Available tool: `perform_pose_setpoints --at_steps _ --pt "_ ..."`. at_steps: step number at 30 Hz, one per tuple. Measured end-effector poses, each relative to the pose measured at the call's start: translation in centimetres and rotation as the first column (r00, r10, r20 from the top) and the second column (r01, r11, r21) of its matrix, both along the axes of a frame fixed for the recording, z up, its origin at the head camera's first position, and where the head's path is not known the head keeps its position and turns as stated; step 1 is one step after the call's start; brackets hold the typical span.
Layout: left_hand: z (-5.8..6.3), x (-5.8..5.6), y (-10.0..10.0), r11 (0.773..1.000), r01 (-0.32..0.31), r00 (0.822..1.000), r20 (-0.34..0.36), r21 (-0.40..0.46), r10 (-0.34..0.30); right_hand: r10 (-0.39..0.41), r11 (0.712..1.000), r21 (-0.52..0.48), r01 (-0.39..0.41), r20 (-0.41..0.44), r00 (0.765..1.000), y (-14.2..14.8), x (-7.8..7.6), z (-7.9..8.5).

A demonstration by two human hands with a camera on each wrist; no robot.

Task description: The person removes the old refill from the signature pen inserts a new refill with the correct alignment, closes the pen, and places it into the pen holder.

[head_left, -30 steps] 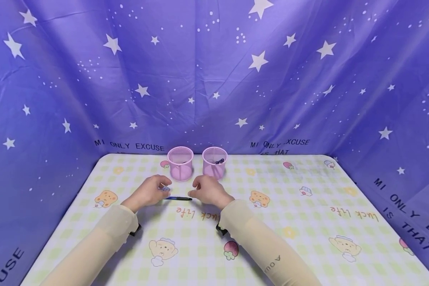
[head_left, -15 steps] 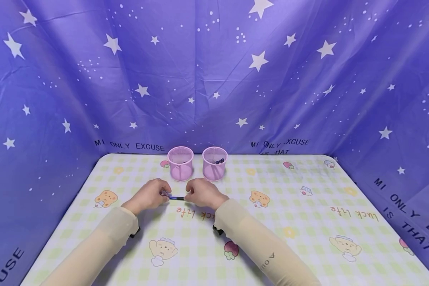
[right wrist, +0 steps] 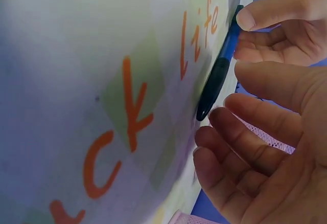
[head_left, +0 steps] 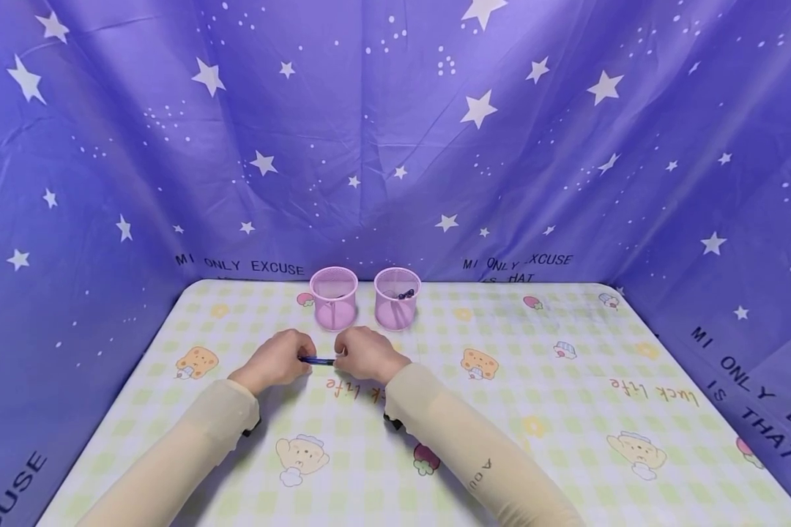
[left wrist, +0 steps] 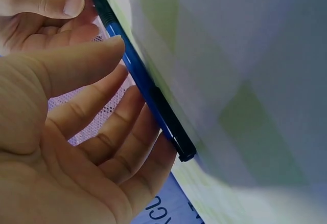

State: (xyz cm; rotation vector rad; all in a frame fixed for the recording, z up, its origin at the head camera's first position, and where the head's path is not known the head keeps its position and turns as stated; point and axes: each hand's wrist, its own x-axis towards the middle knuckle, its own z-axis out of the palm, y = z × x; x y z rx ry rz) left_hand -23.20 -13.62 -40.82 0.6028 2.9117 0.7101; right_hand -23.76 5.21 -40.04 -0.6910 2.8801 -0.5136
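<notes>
Pen (head_left: 318, 361), small against a starred backdrop (head_left: 343, 110) and a broad, checked worktop (head_left: 540, 468). Lying left of the worktop's middle, closer to the far left corner than to the far right one. Near the far edge, side by side and just apart, two pink mesh cups: left cup (head_left: 334, 316) and right cup (head_left: 395, 315), with dark contents in the right one, too small to name. On the near side of the left cup, low over the worktop, left hand (head_left: 273, 360) and right hand (head_left: 369, 355), facing each other across a narrow gap. Between them, the pen, long axis running side to side, roughly parallel to the far edge, so pointing straight from one hand to the other. Nearer, judging by contact: the left hand, with thumb across the barrel and fingertips behind, apparently in a light pinch. On the right, thumb and fingers curved, slightly apart, around the dark grip end (left wrist: 103, 9); cannot tell for certain whether touching. Toward the left hand, the clip (left wrist: 166, 109) and, beyond that, the button end (left wrist: 187, 155), alongside the smaller fingers. Cannot tell whether raised or resting on the worktop.
</notes>
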Motion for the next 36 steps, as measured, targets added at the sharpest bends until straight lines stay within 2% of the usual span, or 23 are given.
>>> perform_pose_setpoints --at_steps 15,23,36 --pt "-0.3 -0.2 0.1 0.999 -0.032 0.999 0.001 -0.032 0.032 0.013 0.999 0.049 -0.012 -0.023 1.0 -0.8 -0.3 -0.6" --pt "-0.6 -0.1 0.1 0.999 -0.021 1.0 -0.012 -0.043 0.021 0.025 0.998 0.052 -0.023 -0.022 0.999 -0.8 -0.2 -1.0" --pt "-0.7 -0.2 0.4 0.999 -0.006 1.0 -0.03 -0.038 0.005 0.028 0.998 0.051 -0.025 -0.066 0.997 -0.5 -0.3 -1.5"
